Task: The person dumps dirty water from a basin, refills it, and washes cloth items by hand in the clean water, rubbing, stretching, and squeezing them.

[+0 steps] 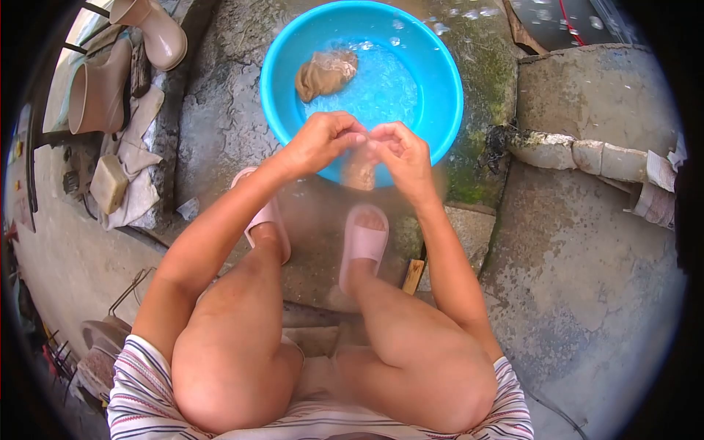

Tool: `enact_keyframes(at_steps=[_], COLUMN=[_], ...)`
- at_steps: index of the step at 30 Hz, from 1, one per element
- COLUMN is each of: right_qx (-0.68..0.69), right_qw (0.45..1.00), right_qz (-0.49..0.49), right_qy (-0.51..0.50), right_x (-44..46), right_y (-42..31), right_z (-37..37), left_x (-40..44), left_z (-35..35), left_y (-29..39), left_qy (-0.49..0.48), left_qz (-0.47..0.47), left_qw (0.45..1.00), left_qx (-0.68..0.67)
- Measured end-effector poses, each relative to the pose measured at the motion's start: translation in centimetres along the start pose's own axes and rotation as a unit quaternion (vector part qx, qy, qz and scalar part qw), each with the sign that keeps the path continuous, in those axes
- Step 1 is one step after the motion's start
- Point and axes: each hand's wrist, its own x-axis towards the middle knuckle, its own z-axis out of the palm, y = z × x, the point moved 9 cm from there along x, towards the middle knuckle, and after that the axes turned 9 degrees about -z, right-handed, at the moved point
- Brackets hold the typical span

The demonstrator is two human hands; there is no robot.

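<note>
Both hands meet over the near rim of a light blue plastic basin [272, 77], with fingers pinched close together. Between my left hand [323, 143] and my right hand [405, 160] hangs a small, sheer beige sock-like cloth [358, 171], gripped at its top edge by both. Its exact kind is hard to make out. Inside the basin, a bunched tan-brown cloth [319, 77] lies at the left in clear, rippling water [385, 84]. Neither hand touches that bundle.
Pink slippers [364, 242] are on my feet, close to the basin. At the left are beige rubber boots [103, 92] and a soap bar [108, 183] on a rag-covered ledge. A pipe [576, 152] crosses the concrete at the right, beside a mossy strip [473, 165].
</note>
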Motion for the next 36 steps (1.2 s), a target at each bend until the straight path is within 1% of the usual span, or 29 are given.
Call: enact_keyframes(at_steps=[2, 3, 5, 6, 7, 8, 9, 11, 15, 17, 18, 20, 24, 26, 29, 30, 32, 34, 35, 36], right_qx=[-0.025, -0.025, -0.071, -0.071, -0.156, -0.240, -0.240, -0.321, -0.334, -0.382, -0.382, -0.388, -0.394, -0.415, -0.426, -0.427, -0.543, -0.496, -0.478, -0.456], right_qw=[0.999, 0.999, 0.996, 0.996, 0.980, 0.953, 0.953, 0.911, 0.910, 0.894, 0.894, 0.900, 0.900, 0.897, 0.892, 0.892, 0.818, 0.835, 0.844, 0.855], right_qz=[-0.011, -0.011, -0.045, -0.046, -0.115, -0.183, -0.183, -0.255, -0.243, -0.232, -0.232, -0.199, -0.178, -0.130, -0.116, -0.116, -0.074, -0.114, -0.102, -0.067], right_qy=[-0.024, -0.024, -0.028, -0.029, -0.031, -0.034, -0.034, -0.030, -0.032, -0.035, -0.035, 0.026, 0.054, 0.077, 0.095, 0.095, 0.175, 0.209, 0.221, 0.237], right_x=[0.2, 0.1, 0.2, 0.2, 0.3, 0.1, 0.2, -0.1, 0.1, 0.2, 0.2, 0.3, 0.1, 0.0, -0.3, -0.1, -0.4, -0.9, -1.2, -1.4], right_y=[-0.2, -0.2, -0.7, -0.8, -2.1, -3.3, -3.5, -5.0, -4.5, -4.3, -4.0, -2.9, -1.7, -1.0, -1.4, -1.0, -0.1, -1.2, -1.5, -0.9], right_z=[0.3, 0.3, 0.5, 0.5, 0.5, 0.8, 0.8, 1.3, 1.3, 1.4, 1.4, 0.1, -0.7, -1.5, -2.3, -3.3, -8.6, -11.7, -12.9, -14.7], left_x=[-0.2, -0.3, -0.5, -0.5, -0.6, -0.6, -0.6, -0.7, -0.9, -0.9, -0.9, -0.8, -0.5, -0.5, -0.4, -0.5, -0.6, -0.5, -0.5, -0.3], left_z=[-0.4, -0.4, -0.4, -0.4, -0.4, -0.4, -0.3, -0.1, 0.2, 0.5, 0.5, 0.6, 1.0, 1.3, 1.5, 1.4, 0.7, 0.0, -0.2, 0.0], left_y=[1.3, 1.5, 2.0, 2.2, 2.2, 2.1, 2.1, 2.2, 2.6, 2.6, 2.8, 2.7, 2.5, 2.6, 2.8, 3.0, 2.4, 1.7, 0.9, 0.2], left_qy=[0.037, 0.037, 0.046, 0.047, 0.049, 0.051, 0.051, 0.063, 0.064, 0.057, 0.057, 0.049, 0.047, 0.046, 0.048, 0.048, 0.048, 0.050, 0.051, 0.049], left_qz=[0.082, 0.082, 0.091, 0.091, 0.082, 0.074, 0.074, 0.079, 0.079, 0.083, 0.083, 0.054, 0.055, 0.066, 0.060, 0.061, 0.015, 0.000, -0.019, -0.019], left_qw=[0.993, 0.993, 0.984, 0.984, 0.983, 0.981, 0.981, 0.976, 0.970, 0.964, 0.964, 0.974, 0.973, 0.969, 0.968, 0.968, 0.976, 0.981, 0.985, 0.986], left_qx=[0.076, 0.077, 0.144, 0.144, 0.159, 0.173, 0.173, 0.193, 0.221, 0.247, 0.247, 0.215, 0.219, 0.235, 0.239, 0.239, 0.211, 0.188, 0.162, 0.160])
